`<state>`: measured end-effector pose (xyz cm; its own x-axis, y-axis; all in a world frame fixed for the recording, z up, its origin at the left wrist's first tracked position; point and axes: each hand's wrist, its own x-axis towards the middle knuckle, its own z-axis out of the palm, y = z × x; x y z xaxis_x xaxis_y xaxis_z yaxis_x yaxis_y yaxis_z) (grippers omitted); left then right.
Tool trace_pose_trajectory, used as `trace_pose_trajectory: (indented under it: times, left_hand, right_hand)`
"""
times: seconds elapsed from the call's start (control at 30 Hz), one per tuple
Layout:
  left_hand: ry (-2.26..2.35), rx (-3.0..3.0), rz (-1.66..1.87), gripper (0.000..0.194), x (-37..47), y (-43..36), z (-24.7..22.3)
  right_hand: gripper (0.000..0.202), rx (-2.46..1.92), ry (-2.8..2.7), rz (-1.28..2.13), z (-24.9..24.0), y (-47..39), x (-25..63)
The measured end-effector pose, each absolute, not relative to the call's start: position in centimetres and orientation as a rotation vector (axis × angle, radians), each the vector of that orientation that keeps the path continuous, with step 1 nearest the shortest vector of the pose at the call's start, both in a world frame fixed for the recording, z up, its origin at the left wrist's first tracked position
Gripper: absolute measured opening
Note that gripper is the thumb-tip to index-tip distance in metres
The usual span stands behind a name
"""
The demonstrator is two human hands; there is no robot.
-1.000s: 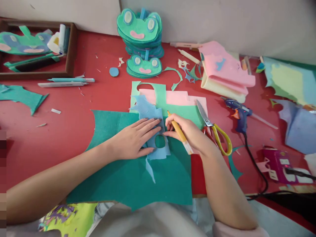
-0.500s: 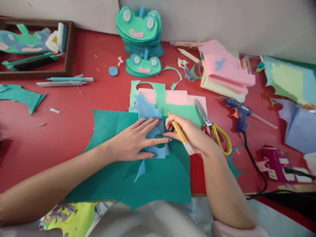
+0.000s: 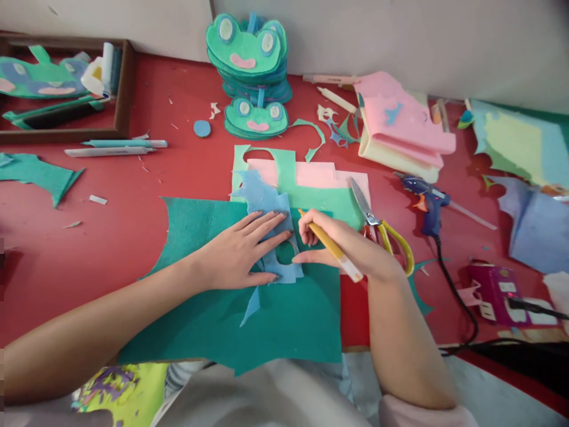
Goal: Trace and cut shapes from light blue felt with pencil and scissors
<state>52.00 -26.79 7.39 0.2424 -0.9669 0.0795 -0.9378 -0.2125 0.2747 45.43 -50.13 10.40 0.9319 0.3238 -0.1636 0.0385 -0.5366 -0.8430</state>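
My left hand lies flat with fingers spread, pressing a light blue felt piece onto a dark green felt sheet. An oval hole shows in the blue felt beside my left fingers. Close to its right edge, my right hand is curled around a yellow pen, its tip pointing up and left. My right thumb reaches the blue felt near the hole. A pointed blue scrap rests on the dark green sheet below. Light green felt and pink felt lie just beyond.
Yellow-handled scissors lie right of my right hand, with a blue glue gun and purple power strip farther right. Stacked felt frog faces stand at the back. A wooden tray sits back left; folded pink felt lies back right.
My right hand has turned slightly, and the pen lies at a flatter slant. My left index finger has moved up, off the hole, which shows more fully.
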Motion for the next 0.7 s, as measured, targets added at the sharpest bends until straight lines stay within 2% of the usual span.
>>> trace_pose_trajectory:
  times: [0.17, 0.7]
  left_hand:
    - [-1.775, 2.254, -0.161, 0.077, 51.94, -26.82, 7.36]
    - [-1.778, 2.255, -0.156, 0.069, 52.03, -26.81, 7.25]
  right_hand:
    - [0.040, -2.300, -0.281, 0.395, 10.64, -49.39, 45.31]
    - [0.037, -2.254, -0.309, 0.396, 10.48, -49.53, 45.48]
